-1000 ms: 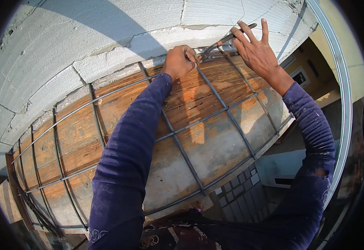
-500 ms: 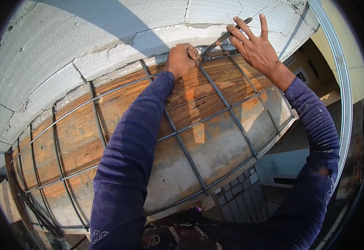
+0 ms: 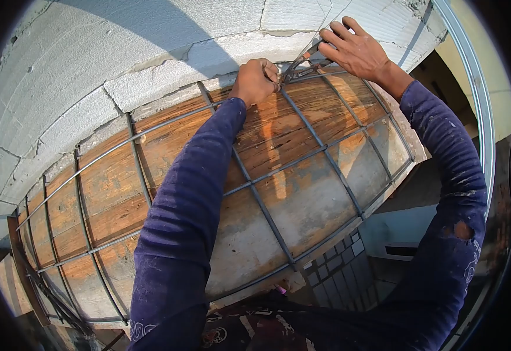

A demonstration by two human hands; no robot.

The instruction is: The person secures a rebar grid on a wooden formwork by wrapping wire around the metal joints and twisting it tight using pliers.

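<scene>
My right hand is closed around the handles of a pair of pincers at the foot of the wall. Their jaws point down and left to a bar joint beside my left fingers. Thin wire sticks up near the handles. My left hand is closed, its fingertips curled in at that joint; what they pinch is hidden. Under both hands lies a grid of steel reinforcing bars, set over worn wooden boards.
A white block wall rises along the far side of the boards. On the right stands a metal post. Beyond the boards' near edge, the ground with paving lies far below. Dark loose bars or wires gather at the lower left.
My right hand has come down slightly, and its spread fingers have curled in around the pincer handles. The handles have swung a little. My left hand stays at the same joint.
</scene>
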